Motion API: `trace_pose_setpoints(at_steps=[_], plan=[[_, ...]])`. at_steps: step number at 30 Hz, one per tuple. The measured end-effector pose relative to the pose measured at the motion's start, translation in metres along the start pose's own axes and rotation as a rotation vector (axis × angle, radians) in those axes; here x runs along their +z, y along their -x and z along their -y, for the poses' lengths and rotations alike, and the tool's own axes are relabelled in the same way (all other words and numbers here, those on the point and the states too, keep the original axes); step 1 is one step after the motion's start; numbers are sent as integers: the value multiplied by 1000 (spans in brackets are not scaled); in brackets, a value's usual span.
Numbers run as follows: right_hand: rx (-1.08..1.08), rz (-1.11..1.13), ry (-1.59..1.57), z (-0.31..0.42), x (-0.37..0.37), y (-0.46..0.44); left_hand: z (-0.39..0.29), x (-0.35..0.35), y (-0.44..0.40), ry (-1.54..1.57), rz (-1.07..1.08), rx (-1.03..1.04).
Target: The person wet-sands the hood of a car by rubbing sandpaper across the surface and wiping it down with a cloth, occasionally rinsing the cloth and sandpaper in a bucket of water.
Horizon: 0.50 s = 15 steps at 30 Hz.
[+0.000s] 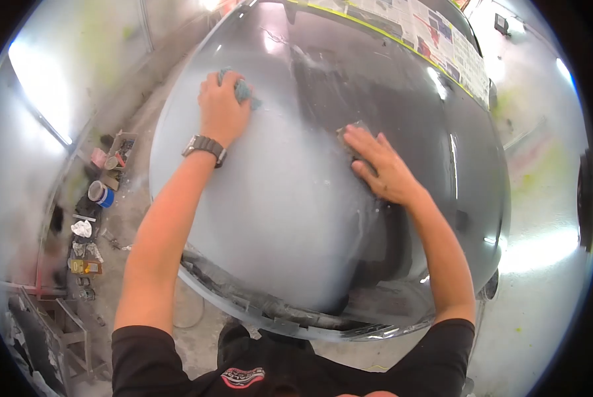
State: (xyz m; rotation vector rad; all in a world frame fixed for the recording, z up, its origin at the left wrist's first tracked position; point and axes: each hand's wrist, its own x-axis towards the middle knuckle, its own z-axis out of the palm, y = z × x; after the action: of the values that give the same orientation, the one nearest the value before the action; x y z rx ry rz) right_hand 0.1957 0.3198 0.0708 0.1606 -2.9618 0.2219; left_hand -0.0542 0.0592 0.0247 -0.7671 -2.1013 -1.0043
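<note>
A wet car hood, pale grey on the left and dark and glossy on the right, lies in front of me. My left hand, with a dark watch on its wrist, is closed round a crumpled teal cloth on the pale upper left part. Against the middle of the hood, where pale meets dark, my right hand presses a thin grey-brown piece of sandpaper. Its fingers cover most of the piece.
Newspaper edged with yellow-green tape masks the windshield area. On the floor at left stand a blue tin, a box of supplies and crumpled white paper. A metal stand is at lower left. Walls flank both sides.
</note>
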Motion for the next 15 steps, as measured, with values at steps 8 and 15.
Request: trace_pose_setpoints(at_steps=[8, 15], plan=[[248, -127, 145, -64, 15, -120, 1, -1, -5, -23, 1, 13], [84, -24, -19, -29, -5, 11, 2, 3, -2, 13, 50, -21]])
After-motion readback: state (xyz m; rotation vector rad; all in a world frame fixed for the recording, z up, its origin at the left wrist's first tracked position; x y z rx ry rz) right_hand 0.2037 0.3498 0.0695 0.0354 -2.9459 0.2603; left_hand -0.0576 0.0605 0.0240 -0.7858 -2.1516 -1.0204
